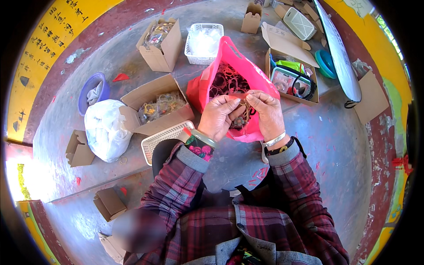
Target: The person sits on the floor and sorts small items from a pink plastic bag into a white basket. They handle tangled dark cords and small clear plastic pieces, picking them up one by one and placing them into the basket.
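A bright pink bag [260, 79] stands open before me, full of dark red corded pieces [227, 81]. Over its near side, my left hand [216, 118] and my right hand [267, 112] are close together with their fingertips pinched. Between them stretches a thin reddish see-through piece [238, 95], perhaps a small plastic packet; its exact kind is hard to make out. Just below the fingers shows a tan cord with a greyish bead [240, 122]. Whether it hangs from the hands or lies in the bag I cannot tell.
Left of the bag is an open carton [154, 95] of packed corded items, beside a stuffed white plastic bag [107, 130]. A cream basket [165, 137] sits near my left forearm. Further off are a white basket [204, 59], another carton [168, 48] and a box of supplies [291, 95].
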{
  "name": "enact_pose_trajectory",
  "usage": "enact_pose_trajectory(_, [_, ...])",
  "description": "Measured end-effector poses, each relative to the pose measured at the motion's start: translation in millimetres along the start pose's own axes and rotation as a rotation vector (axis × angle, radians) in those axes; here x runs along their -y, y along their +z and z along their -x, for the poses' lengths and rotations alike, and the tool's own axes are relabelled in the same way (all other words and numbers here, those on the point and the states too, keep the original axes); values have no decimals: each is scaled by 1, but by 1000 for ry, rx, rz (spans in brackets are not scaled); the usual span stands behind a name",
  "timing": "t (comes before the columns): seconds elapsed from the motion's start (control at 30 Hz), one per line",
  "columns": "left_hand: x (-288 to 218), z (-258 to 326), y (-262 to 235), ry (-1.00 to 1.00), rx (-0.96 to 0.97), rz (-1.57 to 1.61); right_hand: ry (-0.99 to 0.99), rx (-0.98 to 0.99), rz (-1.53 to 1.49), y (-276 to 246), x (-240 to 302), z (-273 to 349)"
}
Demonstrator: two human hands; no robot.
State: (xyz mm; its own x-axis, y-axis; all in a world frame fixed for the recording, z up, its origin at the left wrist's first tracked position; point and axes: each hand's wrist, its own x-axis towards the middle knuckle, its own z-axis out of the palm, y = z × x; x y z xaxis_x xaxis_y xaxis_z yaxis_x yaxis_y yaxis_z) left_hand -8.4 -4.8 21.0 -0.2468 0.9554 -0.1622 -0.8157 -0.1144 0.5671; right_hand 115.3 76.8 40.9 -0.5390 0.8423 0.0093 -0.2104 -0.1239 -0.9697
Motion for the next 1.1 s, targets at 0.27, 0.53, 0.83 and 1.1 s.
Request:
enact_pose_trajectory(0.27, [-2,0,0,-14,-4,-1,-27,1,-14,-1,-6,-1])
enact_pose_trajectory(0.53, [-2,1,-2,-21,-33,22,-137,-24,114,-2,-8,-2])
enact_pose_trajectory(0.83, [-3,0,-5,-8,-32,-15,-104,32,247,-4,-4,-4])
enact_pose_trajectory(1.1, [-4,-1,-9,-44,-35,41,-78,47,72,-7,-7,-5])
